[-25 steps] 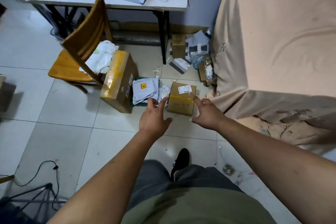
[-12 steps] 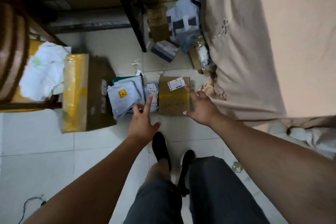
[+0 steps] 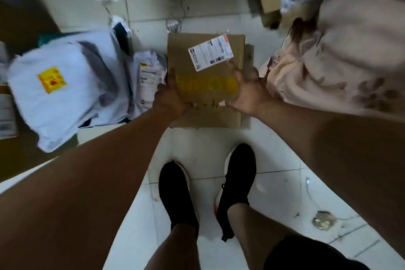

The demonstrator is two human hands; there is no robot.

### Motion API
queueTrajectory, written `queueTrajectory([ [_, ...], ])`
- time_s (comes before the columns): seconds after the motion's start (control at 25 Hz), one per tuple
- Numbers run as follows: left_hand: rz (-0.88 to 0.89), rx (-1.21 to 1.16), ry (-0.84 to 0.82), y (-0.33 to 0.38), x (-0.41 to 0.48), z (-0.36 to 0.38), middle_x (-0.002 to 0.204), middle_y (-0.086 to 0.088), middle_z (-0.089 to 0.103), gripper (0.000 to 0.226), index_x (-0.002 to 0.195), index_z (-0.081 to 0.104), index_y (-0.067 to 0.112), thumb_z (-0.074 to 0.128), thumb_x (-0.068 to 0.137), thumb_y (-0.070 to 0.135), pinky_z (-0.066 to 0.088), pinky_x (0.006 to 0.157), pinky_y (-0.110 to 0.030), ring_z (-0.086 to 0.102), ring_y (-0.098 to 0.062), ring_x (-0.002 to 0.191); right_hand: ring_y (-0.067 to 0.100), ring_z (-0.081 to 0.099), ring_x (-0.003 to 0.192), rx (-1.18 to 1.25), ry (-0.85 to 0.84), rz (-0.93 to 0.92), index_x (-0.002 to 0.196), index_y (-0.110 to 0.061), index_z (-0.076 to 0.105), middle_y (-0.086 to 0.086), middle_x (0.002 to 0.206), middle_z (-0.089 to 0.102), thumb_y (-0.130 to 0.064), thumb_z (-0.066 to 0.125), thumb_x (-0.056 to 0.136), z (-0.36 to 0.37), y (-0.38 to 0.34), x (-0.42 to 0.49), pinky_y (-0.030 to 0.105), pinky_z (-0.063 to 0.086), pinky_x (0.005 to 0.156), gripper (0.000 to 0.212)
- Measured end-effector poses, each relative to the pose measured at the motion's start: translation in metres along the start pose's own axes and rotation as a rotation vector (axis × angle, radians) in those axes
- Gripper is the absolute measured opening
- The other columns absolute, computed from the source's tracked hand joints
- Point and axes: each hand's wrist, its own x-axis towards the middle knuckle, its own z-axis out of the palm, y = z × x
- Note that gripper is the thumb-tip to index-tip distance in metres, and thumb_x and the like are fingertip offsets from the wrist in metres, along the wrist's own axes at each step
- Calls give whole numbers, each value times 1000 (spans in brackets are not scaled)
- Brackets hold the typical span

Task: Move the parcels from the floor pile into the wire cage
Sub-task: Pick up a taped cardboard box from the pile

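At frame centre, a brown cardboard box (image 3: 206, 68) carries a white printed label (image 3: 210, 52) with a red corner and a yellow tape band. At left, a pale grey plastic mailer bag (image 3: 65, 94) bears a yellow sticker (image 3: 51, 79); black shoes (image 3: 237, 184) stand on the white tiled floor (image 3: 274, 193) below.

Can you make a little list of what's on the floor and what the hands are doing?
parcel being grabbed: brown cardboard box with white label and yellow tape
left hand: pressed on box's left edge
right hand: spread on box's right edge
beside box, left: pale grey plastic mailer bag with yellow sticker
floor: white tiles
feet: black shoes
wire cage: not visible
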Motion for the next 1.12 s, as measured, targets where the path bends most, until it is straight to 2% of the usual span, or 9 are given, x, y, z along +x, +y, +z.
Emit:
queueTrajectory([
  [0.08,17,16,-20,-14,35,23,168,-24,10,125,165,-3,20,88,80,31,28,122,-50,24,-42,152,48,26,146,15,-16,9,152,-59,-13,21,164,11,-60,81,74,24,15,31,53,26,120,122],
  [0.16,48,-3,7,-22,53,33,169,-21,-1,141,162,-16,33,93,72,38,27,122,-52,17,-40,155,49,26,146,89,-45,27,149,-64,-16,21,161,17,-65,84,68,39,24,49,55,27,120,128],
  [0.32,63,-103,45,-25,57,40,168,-19,6,148,158,-18,50,96,65,41,34,116,-54,23,-43,152,49,24,147,261,-63,27,143,-72,-16,23,160,18,-61,90,61,45,29,57,60,27,119,134],
  [0.4,65,-144,67,-18,46,43,165,-21,8,147,158,-16,51,96,64,43,31,117,-59,20,-45,152,46,28,144,338,-15,35,146,-71,-11,21,155,22,-55,93,61,41,26,47,53,29,119,134],
  [0.52,98,-154,117,-6,23,29,161,-23,13,148,159,-15,50,97,62,43,34,113,-60,27,-47,148,42,32,143,400,81,-5,150,-66,-5,17,148,28,-56,92,61,27,16,20,43,31,115,132],
  [0.64,136,-172,91,10,-28,-21,160,-21,13,144,158,-14,53,96,65,44,36,114,-55,30,-43,147,39,30,145,407,138,-33,151,-65,-3,16,151,28,-62,90,61,-10,-4,-28,38,31,115,130],
  [0.8,170,-200,93,46,-139,-124,161,-16,21,138,155,-6,61,97,64,44,38,114,-42,31,-29,147,34,35,139,433,161,-78,154,-61,-2,14,144,34,-65,88,61,-101,-55,-123,39,34,115,130],
  [0.96,155,-136,120,86,-253,-216,153,-21,26,140,156,-3,62,96,58,51,37,117,-53,31,-45,147,42,34,142,425,176,-95,148,-69,-8,19,153,29,-71,84,59,-192,-103,-224,57,39,113,128],
  [1.12,161,-101,81,122,-369,-297,156,-15,21,134,152,-7,67,94,66,47,40,114,-55,36,-45,143,39,31,144,467,196,-143,150,-66,-7,13,160,25,-70,85,59,-270,-145,-327,52,36,113,129],
])
